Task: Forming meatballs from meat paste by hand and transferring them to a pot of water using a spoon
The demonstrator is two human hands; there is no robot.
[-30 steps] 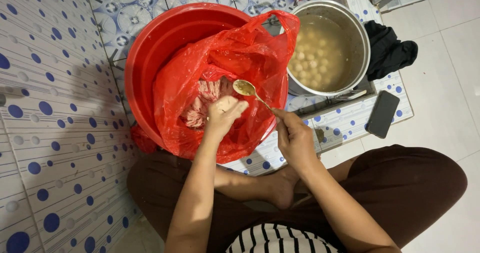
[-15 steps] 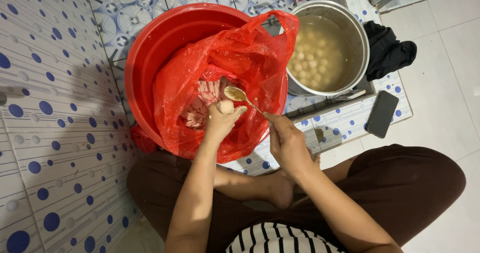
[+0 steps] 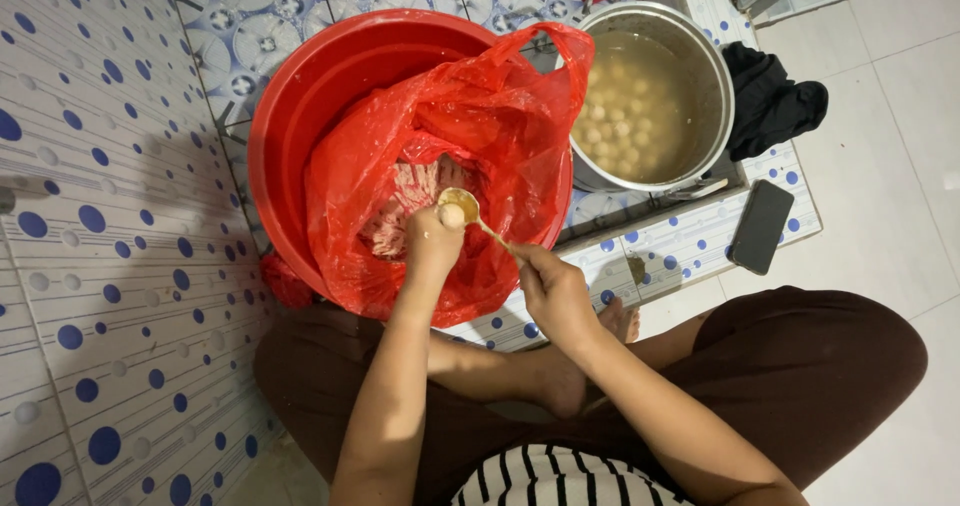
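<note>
Left hand (image 3: 432,236), clenched around pale paste, is held over the red bag (image 3: 450,156); a spoon (image 3: 462,206), gripped by the right hand (image 3: 555,291), is angled with its bowl touching that fist's top.

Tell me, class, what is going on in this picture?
A person sits cross-legged on the floor. The left hand squeezes up a ball of pink paste from the red bag lining a red basin. The right hand holds a spoon against it. Beside it, a metal pot holds pale balls in broth.

Bare arms, dk brown trousers (image 3: 800,366), b/w striped top (image 3: 560,478), bare feet (image 3: 565,391)
</note>
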